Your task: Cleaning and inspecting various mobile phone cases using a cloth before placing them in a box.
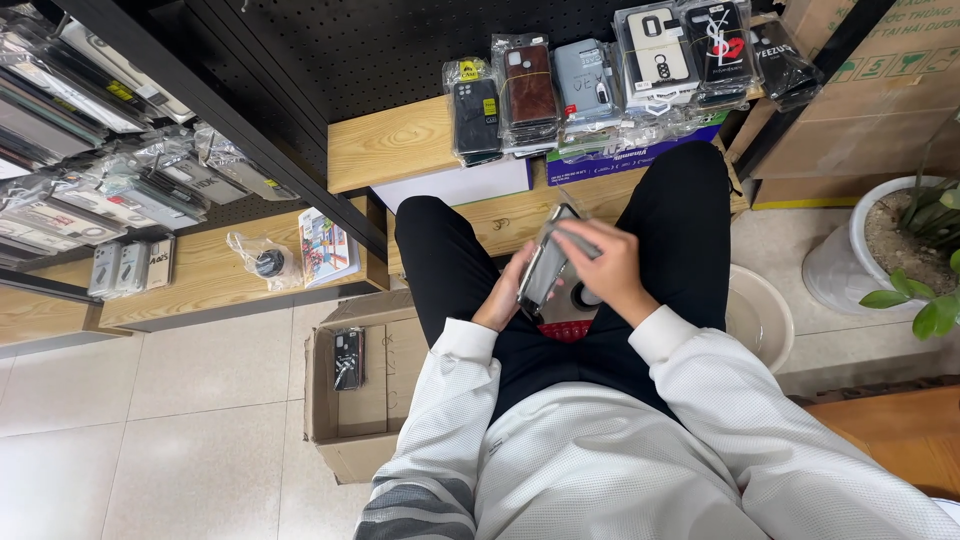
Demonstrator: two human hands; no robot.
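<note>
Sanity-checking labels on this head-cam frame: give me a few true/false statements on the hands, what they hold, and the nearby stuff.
1. Both hands hold a phone case in clear wrap over the lap. True: the left hand supports it from the side, the right hand lies across its top.
2. The cardboard box on the floor holds nothing. False: one dark packaged case lies inside.
3. Packaged phone cases stand in a row on the wooden shelf ahead. True.
4. A potted plant stands on the person's left. False: it is on their right.
5. The person wears short sleeves. False: long white sleeves reach the wrists.
</note>
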